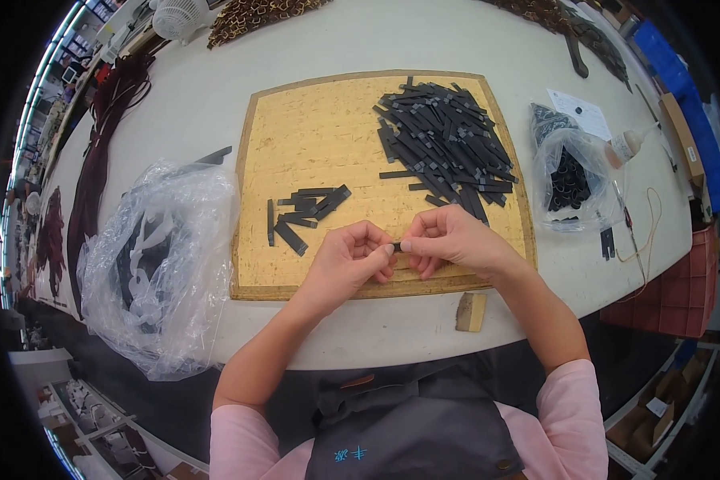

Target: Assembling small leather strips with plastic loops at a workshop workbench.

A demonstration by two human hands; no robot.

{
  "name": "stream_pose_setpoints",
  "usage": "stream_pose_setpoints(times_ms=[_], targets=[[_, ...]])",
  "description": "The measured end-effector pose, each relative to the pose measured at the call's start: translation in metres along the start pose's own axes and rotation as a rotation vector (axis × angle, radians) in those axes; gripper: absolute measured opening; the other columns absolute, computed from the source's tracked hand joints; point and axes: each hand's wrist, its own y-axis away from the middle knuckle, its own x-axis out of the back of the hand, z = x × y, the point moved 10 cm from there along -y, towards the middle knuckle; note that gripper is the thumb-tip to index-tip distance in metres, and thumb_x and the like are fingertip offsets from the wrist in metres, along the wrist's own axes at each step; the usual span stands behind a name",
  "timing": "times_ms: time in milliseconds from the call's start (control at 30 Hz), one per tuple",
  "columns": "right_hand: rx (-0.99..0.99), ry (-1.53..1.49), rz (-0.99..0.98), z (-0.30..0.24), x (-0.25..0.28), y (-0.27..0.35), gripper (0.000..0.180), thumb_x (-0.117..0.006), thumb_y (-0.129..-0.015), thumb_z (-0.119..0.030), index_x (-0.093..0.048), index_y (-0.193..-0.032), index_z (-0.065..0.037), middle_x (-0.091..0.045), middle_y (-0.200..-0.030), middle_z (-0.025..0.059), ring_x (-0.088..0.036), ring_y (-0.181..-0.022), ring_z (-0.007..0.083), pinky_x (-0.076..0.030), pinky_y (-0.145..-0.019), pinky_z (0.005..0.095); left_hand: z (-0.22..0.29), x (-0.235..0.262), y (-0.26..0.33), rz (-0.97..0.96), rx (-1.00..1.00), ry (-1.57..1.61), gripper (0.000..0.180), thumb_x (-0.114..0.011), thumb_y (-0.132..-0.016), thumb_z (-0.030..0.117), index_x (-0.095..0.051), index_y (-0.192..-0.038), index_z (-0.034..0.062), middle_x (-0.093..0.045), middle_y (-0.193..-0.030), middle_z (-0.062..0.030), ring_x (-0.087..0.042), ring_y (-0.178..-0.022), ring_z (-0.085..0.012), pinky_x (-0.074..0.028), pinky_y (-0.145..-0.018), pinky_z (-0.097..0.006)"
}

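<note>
Between the fingertips of my left hand and my right hand is a short black strip, pinched from both ends. Most of it is hidden by the fingers. Both hands are over the front edge of a tan board with a brown border. Beyond my right hand lies a large heap of flat black strips, many with greyish ends. A smaller loose group of black strips lies on the board beyond my left hand.
Left of the board sits a crumpled clear plastic bag with dark contents. At right, another clear bag holds small black rings, near a small bottle. A tan-and-grey block lies at the table's front edge. Dark red cords hang at far left.
</note>
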Motion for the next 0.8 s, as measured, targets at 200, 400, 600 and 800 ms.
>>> stream_pose_setpoints(times_ms=[200,400,600,800], targets=[[-0.004,0.003,-0.006,0.0016,0.0015,-0.0007,0.023,-0.073,-0.092,-0.02,-0.066,-0.093,0.001,-0.069,-0.08,0.0081,-0.067,-0.068,0.0121,-0.058,-0.062,0.0245,0.0004,-0.0004,-0.0003,-0.002,0.001,-0.001,0.013,-0.064,-0.097,0.012,-0.061,-0.1,-0.0011,-0.067,-0.087,-0.0072,-0.065,-0.075,-0.0109,-0.054,-0.069,-0.024],[-0.007,0.017,-0.008,0.001,0.0015,-0.0016,0.025,-0.074,-0.091,-0.022,-0.065,-0.093,0.002,-0.068,-0.081,0.0083,-0.067,-0.069,0.0129,-0.059,-0.062,0.0257,0.0014,0.0003,-0.0004,0.001,-0.004,-0.008,0.014,-0.064,-0.097,0.012,-0.061,-0.1,-0.001,-0.068,-0.088,-0.0078,-0.065,-0.075,-0.011,-0.054,-0.069,-0.024],[-0.004,0.024,0.003,-0.0002,0.0011,-0.0011,0.025,-0.073,-0.091,-0.021,-0.065,-0.093,0.002,-0.068,-0.081,0.0083,-0.067,-0.07,0.013,-0.059,-0.062,0.026,0.0009,-0.0001,-0.0002,-0.004,-0.004,0.002,0.014,-0.064,-0.097,0.012,-0.061,-0.101,-0.0008,-0.068,-0.088,-0.0079,-0.065,-0.075,-0.0111,-0.054,-0.069,-0.024],[-0.006,0.039,0.012,0.0018,-0.0004,0.0002,0.024,-0.072,-0.091,-0.021,-0.065,-0.093,0.002,-0.068,-0.081,0.0082,-0.067,-0.07,0.0132,-0.059,-0.061,0.0262,0.0001,-0.0009,0.0022,0.002,0.0,-0.007,0.014,-0.065,-0.097,0.012,-0.061,-0.101,-0.0008,-0.068,-0.087,-0.0078,-0.065,-0.074,-0.011,-0.054,-0.069,-0.024]])
